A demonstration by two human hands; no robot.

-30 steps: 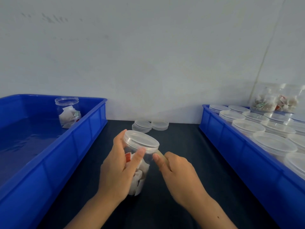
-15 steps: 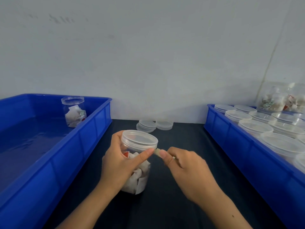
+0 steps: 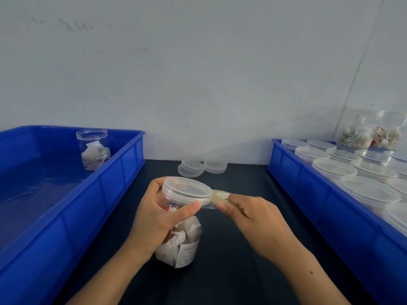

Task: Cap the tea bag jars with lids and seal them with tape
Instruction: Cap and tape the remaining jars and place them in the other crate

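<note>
Between two blue bins, on the dark tabletop [image 3: 220,271], stands a clear jar [image 3: 182,241] of tea bags, its long axis nearly upright with the capped mouth tipped slightly toward the wall. Its translucent lid [image 3: 187,190] is on and faces up and a little away from the camera. The left hand [image 3: 154,221] grips the jar just under the lid, fingers curled round the far side and the thumb pressed across the near side at the lid's lower edge. The right hand [image 3: 253,219] pinches a strip of clear, yellowish tape [image 3: 218,200] between thumb and forefinger, the other fingers curled in; the strip runs sideways from the lid's right rim to those fingertips, its long axis roughly level and pointing right. Whether the tape's end is stuck to the lid cannot be told. Behind the jar, near the wall, two short stacks of spare lids [image 3: 201,167] lie flat, touching each other. The left bin [image 3: 105,190] holds one uncapped jar [image 3: 93,149] of tea bags, upright at its far end. The right bin [image 3: 308,194] is packed with capped jars [image 3: 352,170] standing upright, lids up, and a clear bag of tea bags [image 3: 372,134] sits at its far corner.
</note>
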